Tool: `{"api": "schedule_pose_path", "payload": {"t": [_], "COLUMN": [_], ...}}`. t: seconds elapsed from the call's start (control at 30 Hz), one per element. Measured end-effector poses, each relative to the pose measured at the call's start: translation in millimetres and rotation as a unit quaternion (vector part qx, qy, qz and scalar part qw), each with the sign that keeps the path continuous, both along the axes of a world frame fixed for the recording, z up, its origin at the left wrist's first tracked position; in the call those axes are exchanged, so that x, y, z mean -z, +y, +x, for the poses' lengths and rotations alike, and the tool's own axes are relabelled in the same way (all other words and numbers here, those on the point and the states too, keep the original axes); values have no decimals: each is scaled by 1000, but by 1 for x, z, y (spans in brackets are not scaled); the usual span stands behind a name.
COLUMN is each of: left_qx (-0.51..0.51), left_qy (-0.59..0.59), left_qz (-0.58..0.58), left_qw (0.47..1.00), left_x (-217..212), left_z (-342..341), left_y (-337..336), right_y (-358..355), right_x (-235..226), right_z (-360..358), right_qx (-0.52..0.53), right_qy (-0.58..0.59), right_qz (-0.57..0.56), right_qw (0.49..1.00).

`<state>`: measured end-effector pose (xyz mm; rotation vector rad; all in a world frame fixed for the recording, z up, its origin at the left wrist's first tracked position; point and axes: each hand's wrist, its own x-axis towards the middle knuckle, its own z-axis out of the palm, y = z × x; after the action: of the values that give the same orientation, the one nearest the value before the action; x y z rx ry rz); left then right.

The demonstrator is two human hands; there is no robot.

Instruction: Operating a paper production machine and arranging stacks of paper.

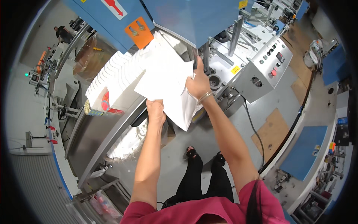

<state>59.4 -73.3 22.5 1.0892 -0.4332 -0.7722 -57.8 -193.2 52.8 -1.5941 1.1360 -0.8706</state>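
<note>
Left hand grips the white sheet above it, right hand its right edge

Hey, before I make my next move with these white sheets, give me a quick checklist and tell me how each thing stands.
1. Left hand holding the sheets: ok, at their lower edge.
2. Right hand gripping firmly: cannot tell; it is at their right edge, fingers partly hidden.
3. Sheets squared up: not ok, lower corners splay apart.
4. Right wrist bare: not ok, it wears a bracelet.
5. Blue machine stopped: cannot tell from one picture.
</note>
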Motion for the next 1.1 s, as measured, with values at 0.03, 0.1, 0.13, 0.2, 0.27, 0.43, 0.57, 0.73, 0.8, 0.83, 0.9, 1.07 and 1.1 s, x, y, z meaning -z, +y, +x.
{"api": "schedule_pose_path", "payload": {"t": [0.03,0.1,0.13,0.2,0.27,0.43,0.57,0.73,0.8,0.83,0.9,1.07,1.1], "left_qx": [2,104,103,117,143,136,103,124,272,286,325,386,414], "left_qy": [0,208,208,199,182,54,63,-392,-153,-149,-223,-360,-382], "left_qz": [1,-39,-39,-12,-4,42,113,196,167,201,194,155,154], "left_qw": [1000,972,972,973,973,988,986,890,935,925,898,835,812], "left_x": [-1,-1,4,11,25,42,35,52,57,48,16,-9,-16], "left_z": [-4,-10,-14,-21,-24,-42,-48,-34,-27,-34,-52,-58,-57], "left_y": [-2,-7,-6,2,15,34,57,102,123,129,126,120,115], "right_y": [2,16,25,34,41,50,49,14,7,5,-9,19,23], "right_x": [17,46,43,43,45,47,34,31,30,26,22,24,21], "right_z": [-3,-8,-15,-19,-26,-49,-70,-98,-82,-71,-53,11,10], "right_qx": [-23,-58,-92,-135,-187,-320,-463,-403,-221,-172,-162,-204,-186], "right_qy": [12,32,49,22,48,19,-9,-88,-121,-145,-215,9,59], "right_qz": [-81,-177,-165,-189,-193,-177,-24,262,247,282,380,68,55], "right_qw": [996,982,981,972,962,931,886,872,936,933,885,977,979]}}
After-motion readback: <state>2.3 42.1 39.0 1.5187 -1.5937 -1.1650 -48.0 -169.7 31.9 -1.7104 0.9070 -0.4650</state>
